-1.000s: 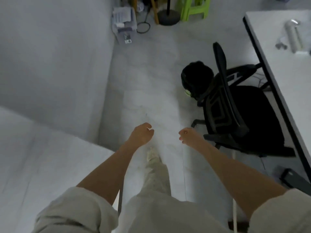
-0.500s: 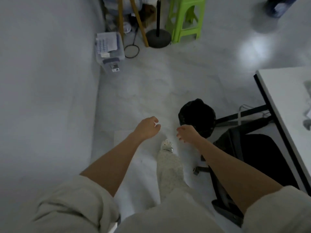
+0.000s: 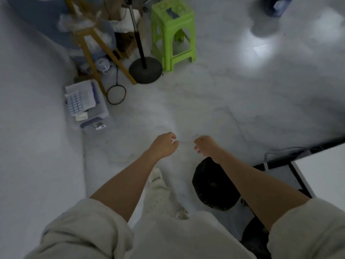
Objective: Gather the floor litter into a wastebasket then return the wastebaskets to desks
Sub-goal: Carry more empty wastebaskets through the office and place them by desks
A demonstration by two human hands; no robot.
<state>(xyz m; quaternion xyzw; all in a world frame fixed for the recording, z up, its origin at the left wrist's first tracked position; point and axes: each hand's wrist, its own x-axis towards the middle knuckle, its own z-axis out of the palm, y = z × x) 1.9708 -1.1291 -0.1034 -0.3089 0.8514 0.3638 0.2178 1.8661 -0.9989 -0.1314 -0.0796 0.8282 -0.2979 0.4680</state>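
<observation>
The left hand (image 3: 164,145) and right hand (image 3: 205,146) hang loosely curled and empty above the pale floor (image 3: 214,101), the black wastebasket (image 3: 212,186) under the right forearm beside the white desk (image 3: 324,174), a clear storage box (image 3: 87,107) with an unreadable label beyond, then a green plastic stool (image 3: 172,32).

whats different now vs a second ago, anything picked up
Nothing was picked up or let go. The person walked forward: the black wastebasket slid from ahead beside the chair to under the right forearm, the chair dropped out at the lower right, and the green stool came closer. Left hand and right hand stay loosely curled and empty.
</observation>
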